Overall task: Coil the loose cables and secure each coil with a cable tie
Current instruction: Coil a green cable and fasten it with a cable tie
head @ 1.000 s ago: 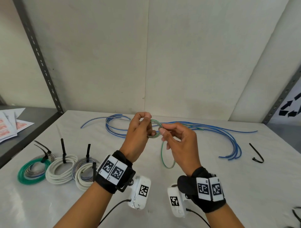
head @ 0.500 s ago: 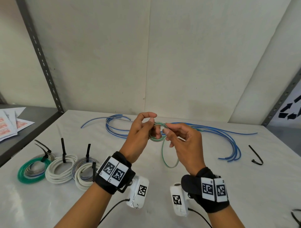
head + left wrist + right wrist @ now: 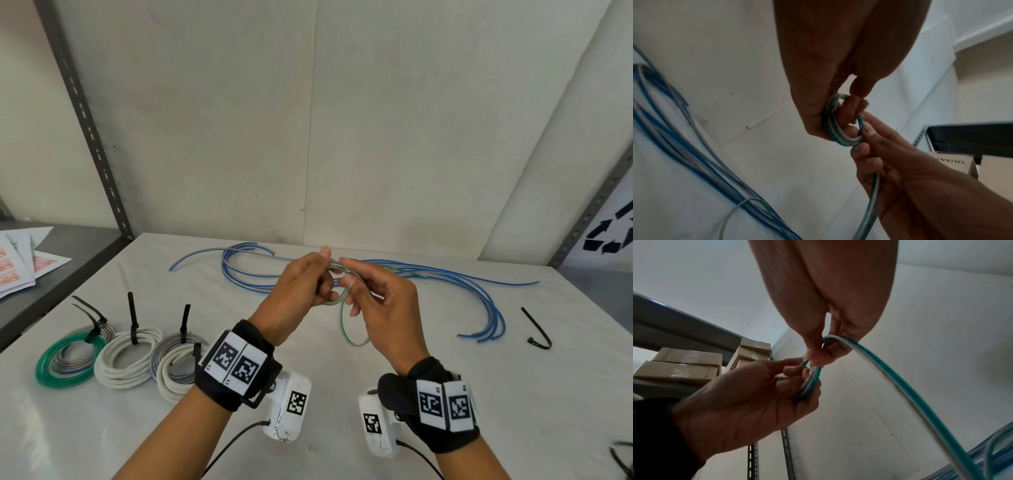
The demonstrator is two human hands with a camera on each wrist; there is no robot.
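Green-and-clear cable (image 3: 337, 286): small coil raised above the bench (image 3: 445, 377); my left hand (image 3: 298, 291) grips the coil; my right hand (image 3: 380, 308) pinches its far side; loose tail hangs to the bench beside blue cables (image 3: 479, 301).

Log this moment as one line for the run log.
phase: coiling | left hand: grips green-and-clear coil | right hand: feeds cable tail | blue cables: loose | tied coils: on table
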